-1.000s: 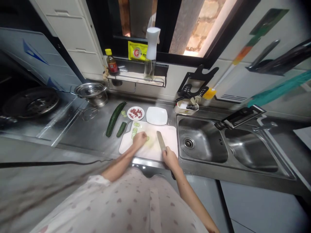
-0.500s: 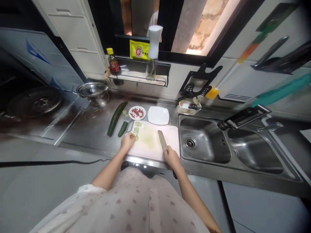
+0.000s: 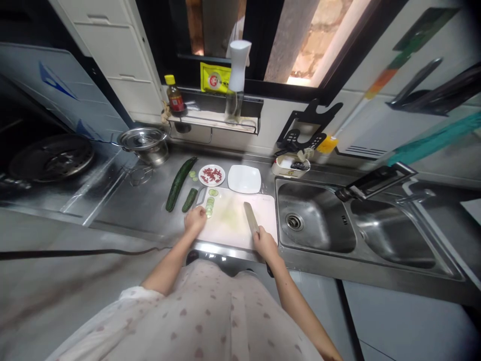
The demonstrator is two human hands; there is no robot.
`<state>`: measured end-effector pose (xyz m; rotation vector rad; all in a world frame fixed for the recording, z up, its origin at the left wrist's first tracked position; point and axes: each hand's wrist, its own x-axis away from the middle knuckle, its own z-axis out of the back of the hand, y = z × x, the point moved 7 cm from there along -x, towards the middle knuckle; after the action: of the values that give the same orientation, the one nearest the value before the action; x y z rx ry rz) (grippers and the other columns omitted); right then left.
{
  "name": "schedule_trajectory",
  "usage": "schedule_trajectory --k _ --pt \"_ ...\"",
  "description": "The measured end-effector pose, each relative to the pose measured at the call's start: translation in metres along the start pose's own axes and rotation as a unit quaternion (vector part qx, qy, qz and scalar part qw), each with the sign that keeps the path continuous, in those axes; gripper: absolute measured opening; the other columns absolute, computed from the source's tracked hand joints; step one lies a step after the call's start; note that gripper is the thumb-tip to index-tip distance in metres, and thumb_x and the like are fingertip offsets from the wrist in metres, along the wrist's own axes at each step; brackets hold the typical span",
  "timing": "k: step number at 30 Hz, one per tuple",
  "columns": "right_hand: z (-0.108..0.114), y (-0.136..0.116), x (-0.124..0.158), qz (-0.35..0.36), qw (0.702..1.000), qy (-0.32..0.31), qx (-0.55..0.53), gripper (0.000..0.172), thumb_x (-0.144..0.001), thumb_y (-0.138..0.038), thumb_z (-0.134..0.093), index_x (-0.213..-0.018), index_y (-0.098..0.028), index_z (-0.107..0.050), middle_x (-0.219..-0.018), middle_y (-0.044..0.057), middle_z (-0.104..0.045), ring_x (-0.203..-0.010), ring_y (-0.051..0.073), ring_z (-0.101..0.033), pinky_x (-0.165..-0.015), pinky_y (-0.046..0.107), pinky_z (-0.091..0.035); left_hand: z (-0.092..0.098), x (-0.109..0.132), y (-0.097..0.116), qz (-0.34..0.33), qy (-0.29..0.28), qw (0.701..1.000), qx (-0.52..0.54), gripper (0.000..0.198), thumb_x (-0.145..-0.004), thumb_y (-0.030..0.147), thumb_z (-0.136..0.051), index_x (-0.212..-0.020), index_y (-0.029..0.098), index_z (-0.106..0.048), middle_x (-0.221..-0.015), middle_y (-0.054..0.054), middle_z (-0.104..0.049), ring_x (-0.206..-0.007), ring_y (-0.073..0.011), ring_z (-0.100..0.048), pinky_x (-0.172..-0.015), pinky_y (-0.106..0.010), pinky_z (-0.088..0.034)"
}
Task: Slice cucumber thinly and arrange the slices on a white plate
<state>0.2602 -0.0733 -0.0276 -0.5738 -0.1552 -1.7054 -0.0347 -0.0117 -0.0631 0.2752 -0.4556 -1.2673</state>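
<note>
My right hand point(image 3: 265, 244) is wrapped round the handle of a kitchen knife point(image 3: 250, 215), whose blade lies over the right part of the white cutting board point(image 3: 233, 235). At the board's left edge is my left hand point(image 3: 195, 220), its fingers curled together beside a row of cucumber slices point(image 3: 210, 201); whether a slice is pinched in them is hidden. Left of the board lie a cut piece of cucumber point(image 3: 190, 200) and a long whole cucumber point(image 3: 181, 184). A few more slices rest near the long cucumber.
Behind the board stand a small plate of chopped red pieces point(image 3: 201, 181) and a white dish point(image 3: 244, 179). A steel double sink point(image 3: 319, 215) is to the right. Toward the left are a lidded steel pot point(image 3: 154, 148) and a stove pan point(image 3: 52, 155).
My left hand has shifted slightly left, away from the cucumber slices. My right hand and the knife have stayed nearly still.
</note>
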Motion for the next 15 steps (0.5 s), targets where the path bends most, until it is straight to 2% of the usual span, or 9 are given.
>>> schedule_trajectory --k 6,10,15 --pt "0.002 -0.001 0.002 -0.005 1.0 0.001 0.007 0.026 -0.096 -0.026 -0.031 -0.108 -0.018 -0.053 -0.094 0.009 -0.068 -0.085 0.019 -0.062 -0.061 0.025 -0.031 0.003 -0.014 0.013 -0.03 0.025 0.999 0.006 0.024 -0.081 0.027 -0.055 -0.101 0.024 -0.067 -0.106 -0.004 -0.067 -0.098 -0.02 -0.059 -0.085 -0.027 -0.042" --pt "0.002 -0.001 0.003 -0.008 1.0 -0.004 0.005 0.025 -0.097 -0.026 -0.032 -0.109 -0.018 -0.052 -0.094 0.009 -0.067 -0.085 0.018 -0.062 -0.062 0.025 -0.031 0.008 -0.036 0.037 -0.043 0.02 0.999 -0.016 0.031 -0.085 0.033 -0.049 -0.11 0.024 -0.065 -0.11 -0.007 -0.066 -0.103 -0.0224 -0.058 -0.089 -0.03 -0.042" --pt "0.002 -0.003 0.003 -0.011 1.0 -0.014 0.001 0.027 -0.096 -0.025 -0.03 -0.111 -0.017 -0.052 -0.094 0.01 -0.067 -0.086 0.019 -0.061 -0.062 0.025 -0.031 0.013 -0.06 0.063 -0.05 0.009 0.996 -0.078 0.034 -0.085 0.031 -0.049 -0.116 0.026 -0.063 -0.114 -0.008 -0.062 -0.107 -0.0253 -0.055 -0.089 -0.034 -0.042"
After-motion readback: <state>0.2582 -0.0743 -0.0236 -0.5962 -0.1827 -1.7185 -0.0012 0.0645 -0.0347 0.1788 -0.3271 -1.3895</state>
